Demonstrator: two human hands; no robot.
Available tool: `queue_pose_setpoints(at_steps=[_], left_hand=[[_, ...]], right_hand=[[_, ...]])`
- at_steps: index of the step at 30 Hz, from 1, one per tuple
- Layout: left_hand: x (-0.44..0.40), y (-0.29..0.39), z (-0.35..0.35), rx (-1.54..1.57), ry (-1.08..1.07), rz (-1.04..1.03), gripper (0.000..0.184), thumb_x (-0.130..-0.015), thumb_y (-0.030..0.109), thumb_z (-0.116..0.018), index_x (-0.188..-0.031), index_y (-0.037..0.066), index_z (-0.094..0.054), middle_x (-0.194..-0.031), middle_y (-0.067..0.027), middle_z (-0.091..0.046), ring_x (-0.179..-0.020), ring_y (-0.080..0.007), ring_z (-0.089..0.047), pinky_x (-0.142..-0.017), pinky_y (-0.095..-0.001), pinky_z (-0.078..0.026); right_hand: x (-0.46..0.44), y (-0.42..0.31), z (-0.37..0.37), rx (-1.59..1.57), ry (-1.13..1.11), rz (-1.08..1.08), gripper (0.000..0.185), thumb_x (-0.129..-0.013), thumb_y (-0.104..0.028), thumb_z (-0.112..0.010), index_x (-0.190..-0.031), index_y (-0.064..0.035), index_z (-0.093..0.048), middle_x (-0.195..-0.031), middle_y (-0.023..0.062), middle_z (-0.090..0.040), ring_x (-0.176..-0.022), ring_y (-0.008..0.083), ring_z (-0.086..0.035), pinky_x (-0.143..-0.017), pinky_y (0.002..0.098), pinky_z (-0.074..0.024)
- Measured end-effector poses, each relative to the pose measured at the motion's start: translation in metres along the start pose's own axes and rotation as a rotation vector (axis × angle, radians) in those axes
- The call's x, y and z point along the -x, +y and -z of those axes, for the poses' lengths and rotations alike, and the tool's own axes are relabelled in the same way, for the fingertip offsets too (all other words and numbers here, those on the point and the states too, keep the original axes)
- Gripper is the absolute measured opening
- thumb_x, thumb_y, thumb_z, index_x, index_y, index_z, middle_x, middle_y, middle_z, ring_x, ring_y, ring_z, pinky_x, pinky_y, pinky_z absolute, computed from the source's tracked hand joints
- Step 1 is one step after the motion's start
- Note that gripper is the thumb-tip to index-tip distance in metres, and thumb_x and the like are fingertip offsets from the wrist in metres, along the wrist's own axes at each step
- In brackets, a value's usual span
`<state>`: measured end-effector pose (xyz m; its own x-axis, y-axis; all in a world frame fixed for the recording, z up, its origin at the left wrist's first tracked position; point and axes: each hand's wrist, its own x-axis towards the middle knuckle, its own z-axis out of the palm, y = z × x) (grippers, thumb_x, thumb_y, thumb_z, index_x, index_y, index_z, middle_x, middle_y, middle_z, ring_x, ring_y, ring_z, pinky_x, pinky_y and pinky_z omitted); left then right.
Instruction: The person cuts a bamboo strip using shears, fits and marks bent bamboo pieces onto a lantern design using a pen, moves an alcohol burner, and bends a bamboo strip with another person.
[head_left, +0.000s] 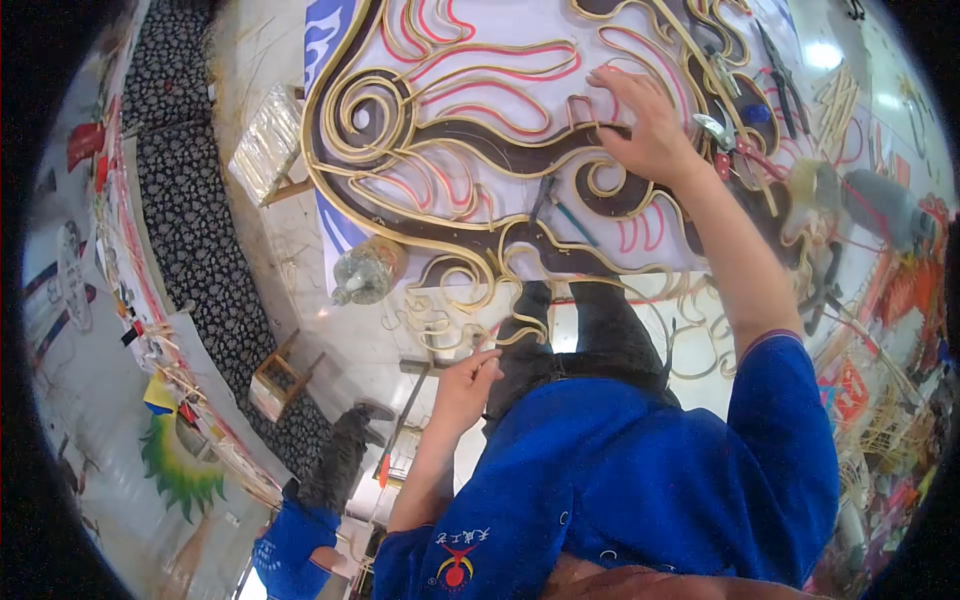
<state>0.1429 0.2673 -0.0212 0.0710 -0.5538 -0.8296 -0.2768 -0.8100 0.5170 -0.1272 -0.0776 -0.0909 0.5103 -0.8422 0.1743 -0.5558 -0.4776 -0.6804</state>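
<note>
My right hand [648,125] is over the large curled pattern, its fingers and thumb spread apart. A small reddish U-shaped piece [580,112] stands by its fingertips, and I see nothing gripped. Dark bands edged with pale strips [480,140] and red-lined loops [500,62] lie around it on a white sheet. Near the sheet's lower edge, my left hand [463,392] is closed, thumb against fingers, beside thin curled strips [430,325]. What it holds, if anything, is too small to name.
A clear plastic bottle [365,272] lies left of the pattern's lower edge. Pliers [783,80], scissors [715,130] and a grey bottle-like object [885,205] are at the right. Another person in blue [290,545] is at the lower left, near a wooden stool [275,380].
</note>
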Motion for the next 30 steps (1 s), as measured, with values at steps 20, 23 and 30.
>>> queue_pose_setpoints(at_steps=[20,23,30], left_hand=[[0.041,0.074,0.039,0.289,-0.181,-0.105,0.036,-0.104,0.022,-0.051,-0.124,-0.004,-0.066,-0.087,-0.0064,-0.071,-0.055,-0.0039,-0.047,-0.054,-0.0206,-0.039],[0.043,0.115,0.041,0.306,-0.229,-0.27,0.037,-0.106,0.022,-0.049,-0.123,-0.006,-0.065,-0.086,-0.009,-0.07,-0.05,-0.0031,-0.042,-0.046,-0.0196,-0.034],[0.049,0.197,0.039,0.383,-0.409,-0.616,0.041,-0.107,0.027,-0.05,-0.124,-0.007,-0.064,-0.085,-0.0108,-0.069,-0.047,-0.0034,-0.04,-0.042,-0.0187,-0.029]], right_hand=[[0.166,-0.163,-0.045,-0.588,-0.336,-0.329,0.024,-0.087,-0.012,-0.071,-0.109,-0.0023,-0.07,-0.098,0.0127,-0.073,-0.087,0.0217,-0.07,-0.078,0.0333,-0.054],[0.157,-0.202,-0.045,-0.769,-0.562,-0.211,0.029,-0.088,-0.019,-0.071,-0.111,-0.0015,-0.069,-0.097,0.0133,-0.073,-0.089,0.0226,-0.07,-0.08,0.0368,-0.0547],[0.149,-0.258,-0.056,-0.998,-0.711,-0.048,0.029,-0.093,-0.022,-0.065,-0.113,-0.001,-0.069,-0.1,0.0141,-0.073,-0.091,0.0259,-0.07,-0.083,0.0397,-0.0554]])
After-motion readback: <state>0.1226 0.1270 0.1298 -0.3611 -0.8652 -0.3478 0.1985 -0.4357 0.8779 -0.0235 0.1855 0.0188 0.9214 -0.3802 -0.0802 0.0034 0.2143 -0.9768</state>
